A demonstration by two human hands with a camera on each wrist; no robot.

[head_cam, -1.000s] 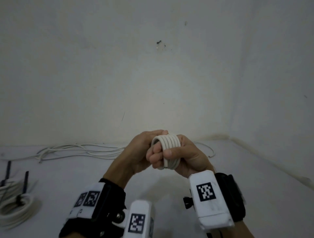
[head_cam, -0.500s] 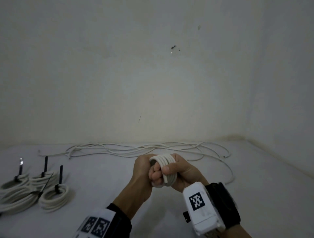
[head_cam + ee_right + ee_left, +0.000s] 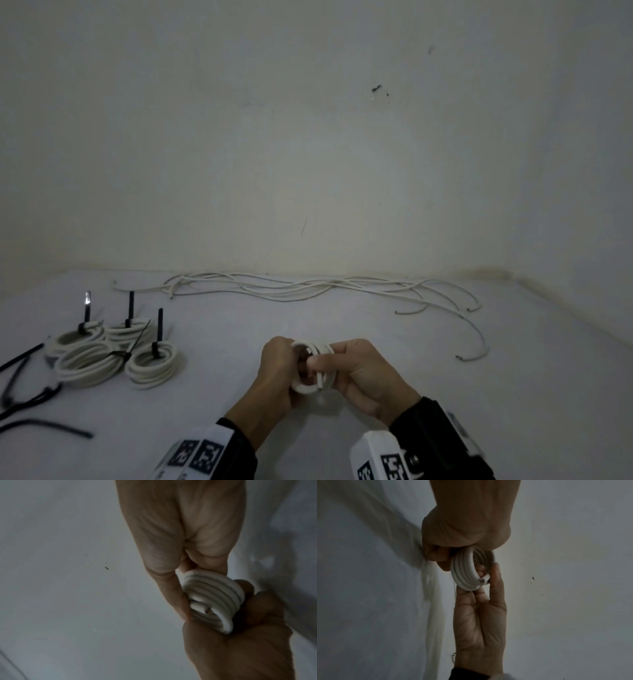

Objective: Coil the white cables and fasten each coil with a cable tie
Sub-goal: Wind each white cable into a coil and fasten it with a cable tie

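A small white cable coil [image 3: 308,385] of several turns hangs above the white table, held between both hands. My left hand [image 3: 286,359] grips its left side, with thumb and fingers curled round the turns. From the right, my right hand [image 3: 320,361] pinches the turns together. The coil [image 3: 464,568] shows a cut cable end [image 3: 482,580] sticking out by the left thumb. In the right wrist view the coil [image 3: 214,596] sits between the two hands, and its loose end [image 3: 205,609] lies across the turns. No tie is on this coil.
Several white coils [image 3: 150,365], each bound with a black tie, lie at the left of the table [image 3: 513,394]. Loose black cable ties [image 3: 30,404] lie at the far left edge. Uncoiled white cables [image 3: 308,287] stretch along the back wall.
Both hands, still holding the coil, have come down closer to the table. The head view has tilted down and swung left, bringing the tied coils and loose ties into sight.
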